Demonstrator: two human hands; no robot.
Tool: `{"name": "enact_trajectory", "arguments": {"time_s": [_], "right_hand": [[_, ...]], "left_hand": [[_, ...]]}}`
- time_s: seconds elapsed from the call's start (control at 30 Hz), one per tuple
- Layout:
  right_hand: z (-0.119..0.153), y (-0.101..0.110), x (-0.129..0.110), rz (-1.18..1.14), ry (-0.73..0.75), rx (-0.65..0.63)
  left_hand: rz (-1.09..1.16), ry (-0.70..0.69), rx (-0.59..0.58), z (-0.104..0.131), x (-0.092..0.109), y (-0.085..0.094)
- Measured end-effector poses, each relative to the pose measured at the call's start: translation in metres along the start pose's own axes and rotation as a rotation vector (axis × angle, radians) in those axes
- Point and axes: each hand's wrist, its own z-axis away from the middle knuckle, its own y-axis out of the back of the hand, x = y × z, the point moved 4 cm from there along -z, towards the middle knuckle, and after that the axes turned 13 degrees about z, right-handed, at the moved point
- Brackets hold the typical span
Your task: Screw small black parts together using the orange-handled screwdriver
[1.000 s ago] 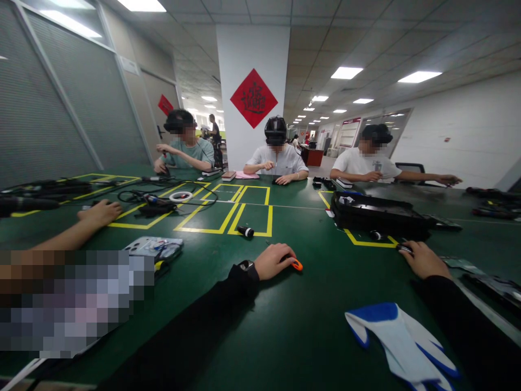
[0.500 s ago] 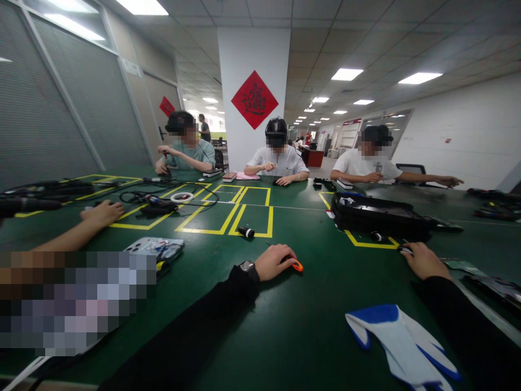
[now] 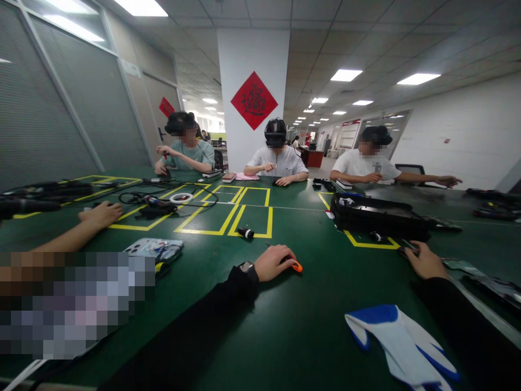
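Note:
My left hand (image 3: pixel 275 263), with a dark watch at the wrist, rests on the green table. Its fingers are curled over a tool with an orange end (image 3: pixel 298 267); the rest of the tool is mostly hidden under the palm. Farther right, my right hand (image 3: pixel 429 262) is closed on a slim dark object (image 3: pixel 410 247) whose kind I cannot make out. That hand lies just in front of a large black tray-like housing (image 3: pixel 378 212). Close to it is a small black cylinder with a white band (image 3: pixel 377 237). A blue and white glove (image 3: pixel 396 339) lies between my forearms.
Another black cylinder with a white band (image 3: pixel 246 233) lies on yellow tape ahead. Cables and a white tape roll (image 3: pixel 181 199) are at the left, with another person's hand (image 3: pixel 101 213) nearby. A phone-like case (image 3: pixel 154 248) sits left. Three people sit opposite.
My right hand has shifted slightly left, and the slim object in it has changed its angle. My left hand stays over the orange-ended tool.

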Motion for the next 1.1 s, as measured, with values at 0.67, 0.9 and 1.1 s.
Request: {"name": "enact_trajectory", "arguments": {"time_s": [0.67, 0.9, 1.1], "right_hand": [[-0.001, 0.003, 0.011, -0.056, -0.029, 0.059], [0.001, 0.003, 0.010, -0.013, -0.001, 0.096], [0.016, 0.043, -0.022, -0.137, -0.006, 0.419]], "left_hand": [[0.010, 0.006, -0.012, 0.000, 0.002, 0.001], [0.003, 0.009, -0.013, 0.000, 0.000, 0.000], [-0.050, -0.002, 0.032, 0.002, 0.006, 0.004]]}}
